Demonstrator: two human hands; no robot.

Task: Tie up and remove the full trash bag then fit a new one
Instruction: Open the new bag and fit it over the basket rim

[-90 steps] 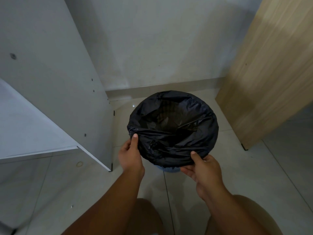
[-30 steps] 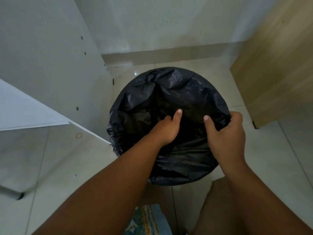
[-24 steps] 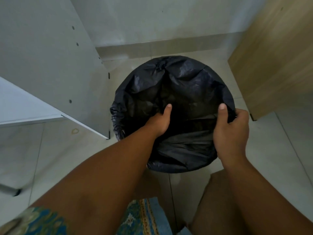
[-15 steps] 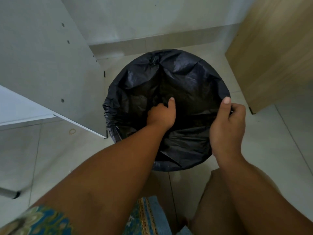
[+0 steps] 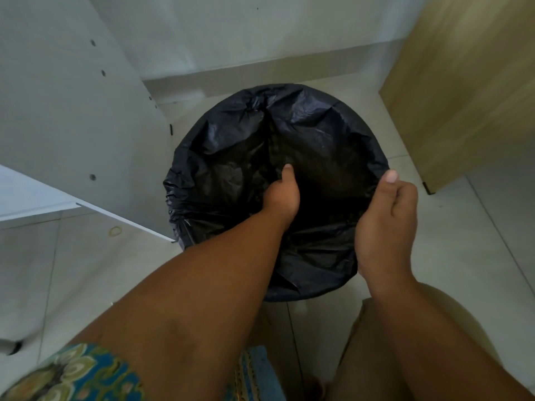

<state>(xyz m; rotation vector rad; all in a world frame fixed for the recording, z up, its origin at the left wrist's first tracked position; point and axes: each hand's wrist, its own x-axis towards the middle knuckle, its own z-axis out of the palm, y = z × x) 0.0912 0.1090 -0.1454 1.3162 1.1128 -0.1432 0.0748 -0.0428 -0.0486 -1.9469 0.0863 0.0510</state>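
A black trash bag [image 5: 318,134] lines a round bin on the tiled floor, its edge folded down over the bin's rim all the way round. My left hand [image 5: 282,195] reaches down inside the bag, fingers curled into the plastic near the middle, thumb up. My right hand [image 5: 388,215] pinches the bag's edge at the right rim, thumb on top. The bin itself is hidden under the bag, and the bag's inside is too dark to see what it holds.
A white cabinet panel [image 5: 72,117] with a shelf stands close on the left of the bin. A wooden panel [image 5: 463,82] stands at the right. A white wall with skirting runs behind. A rubber band [image 5: 115,231] lies on the floor. My knees are below.
My hands left the near rim: the left went down into the bag, the right moved to the right rim and holds its edge. The camera moved in over the bin.
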